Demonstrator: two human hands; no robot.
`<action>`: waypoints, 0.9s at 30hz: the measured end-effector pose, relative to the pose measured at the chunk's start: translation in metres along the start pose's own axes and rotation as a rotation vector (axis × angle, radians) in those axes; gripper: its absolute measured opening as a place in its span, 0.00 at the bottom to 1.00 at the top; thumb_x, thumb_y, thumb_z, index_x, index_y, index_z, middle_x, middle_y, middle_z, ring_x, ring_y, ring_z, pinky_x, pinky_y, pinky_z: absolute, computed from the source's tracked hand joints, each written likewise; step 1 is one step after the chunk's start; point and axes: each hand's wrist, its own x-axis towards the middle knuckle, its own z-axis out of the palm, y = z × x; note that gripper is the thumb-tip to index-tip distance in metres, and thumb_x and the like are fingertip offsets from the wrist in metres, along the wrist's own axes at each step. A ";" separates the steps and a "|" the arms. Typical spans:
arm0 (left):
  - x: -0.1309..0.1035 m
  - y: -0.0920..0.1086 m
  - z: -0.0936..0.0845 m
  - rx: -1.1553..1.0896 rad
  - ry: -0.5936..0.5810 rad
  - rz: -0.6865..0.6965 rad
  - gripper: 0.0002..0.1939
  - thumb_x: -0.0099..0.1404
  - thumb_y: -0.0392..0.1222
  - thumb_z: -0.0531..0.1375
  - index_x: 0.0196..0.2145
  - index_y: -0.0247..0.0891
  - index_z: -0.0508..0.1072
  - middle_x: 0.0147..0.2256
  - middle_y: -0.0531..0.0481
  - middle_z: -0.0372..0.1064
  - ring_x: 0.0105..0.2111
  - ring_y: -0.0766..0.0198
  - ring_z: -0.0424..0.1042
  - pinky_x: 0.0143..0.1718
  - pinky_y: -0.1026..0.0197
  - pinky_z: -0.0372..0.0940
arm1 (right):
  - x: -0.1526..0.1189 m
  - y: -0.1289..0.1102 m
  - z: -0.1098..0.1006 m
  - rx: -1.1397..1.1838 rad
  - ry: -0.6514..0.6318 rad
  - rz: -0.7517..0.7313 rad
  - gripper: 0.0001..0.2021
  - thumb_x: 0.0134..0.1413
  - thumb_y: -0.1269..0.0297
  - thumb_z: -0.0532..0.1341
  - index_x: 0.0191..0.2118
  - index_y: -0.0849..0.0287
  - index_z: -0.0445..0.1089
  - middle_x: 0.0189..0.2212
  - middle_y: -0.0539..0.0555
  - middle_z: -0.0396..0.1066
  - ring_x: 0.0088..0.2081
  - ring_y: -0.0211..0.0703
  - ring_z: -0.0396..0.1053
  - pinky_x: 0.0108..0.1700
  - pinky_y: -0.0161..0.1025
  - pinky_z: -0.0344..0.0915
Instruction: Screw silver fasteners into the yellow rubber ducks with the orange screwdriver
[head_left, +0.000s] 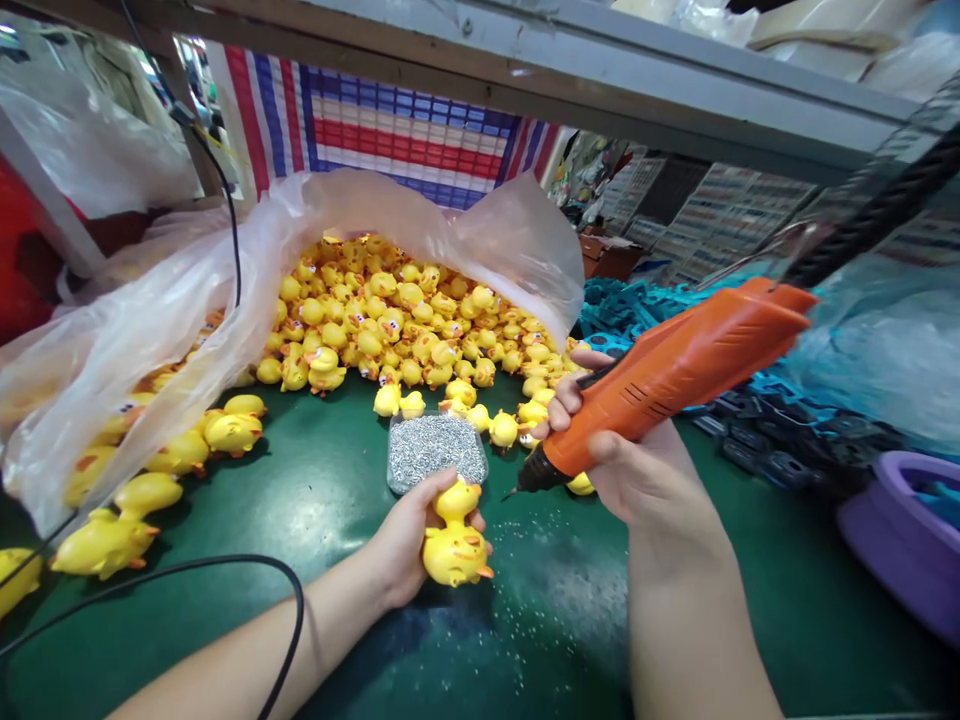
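My left hand [409,545] is wrapped round a yellow toy duck [454,550], just in front of a clear tray [395,470] heaped with small silvery screws [439,447]. In my right hand [637,470] is an orange electric screwdriver [667,370]. Its black nose and thin bit point down and left, apart from the duck and a little to its right. I cannot make out a screw on the bit. Many more ducks [375,310] lie in a large pile behind the tray, spilling from a translucent plastic bag [517,245].
Loose ducks [112,535] lie at the left beside the bag. A black cable [225,560] loops over the green table [337,660]. At the right are black and teal parts [787,440] and a purple basin [892,530]. A metal shelf beam [562,70] crosses overhead.
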 end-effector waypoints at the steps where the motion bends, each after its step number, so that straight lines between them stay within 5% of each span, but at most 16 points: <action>1: 0.000 -0.002 0.000 0.013 0.005 0.005 0.15 0.66 0.48 0.51 0.31 0.35 0.68 0.21 0.49 0.68 0.21 0.57 0.73 0.23 0.58 0.68 | -0.002 -0.003 0.003 0.017 -0.039 -0.012 0.27 0.31 0.51 0.75 0.41 0.49 0.68 0.28 0.46 0.62 0.28 0.36 0.66 0.29 0.39 0.72; 4: 0.001 -0.005 0.000 0.044 0.007 0.023 0.12 0.66 0.48 0.52 0.32 0.37 0.67 0.21 0.49 0.68 0.21 0.58 0.73 0.23 0.59 0.67 | -0.005 -0.011 0.014 0.032 -0.066 -0.069 0.23 0.33 0.49 0.74 0.38 0.47 0.68 0.27 0.45 0.58 0.26 0.36 0.62 0.27 0.37 0.70; 11: 0.001 -0.006 0.001 0.034 0.019 0.007 0.12 0.66 0.48 0.52 0.34 0.36 0.67 0.21 0.49 0.68 0.21 0.57 0.73 0.23 0.58 0.67 | -0.020 -0.003 0.044 0.052 0.123 -0.232 0.19 0.43 0.54 0.72 0.39 0.49 0.65 0.29 0.45 0.58 0.27 0.34 0.64 0.33 0.39 0.72; 18: 0.000 -0.006 0.001 -0.020 0.017 0.012 0.13 0.66 0.49 0.51 0.33 0.37 0.67 0.20 0.49 0.68 0.20 0.57 0.73 0.23 0.58 0.67 | -0.025 -0.003 0.050 0.007 0.185 -0.267 0.20 0.42 0.55 0.72 0.39 0.50 0.64 0.29 0.45 0.59 0.27 0.34 0.65 0.34 0.40 0.72; 27: -0.006 -0.005 0.003 -0.001 -0.047 0.000 0.16 0.64 0.51 0.54 0.29 0.35 0.68 0.19 0.47 0.69 0.19 0.56 0.73 0.22 0.59 0.66 | -0.030 0.020 0.056 -0.041 0.117 -0.275 0.12 0.52 0.60 0.67 0.37 0.52 0.63 0.26 0.45 0.60 0.26 0.35 0.65 0.25 0.35 0.65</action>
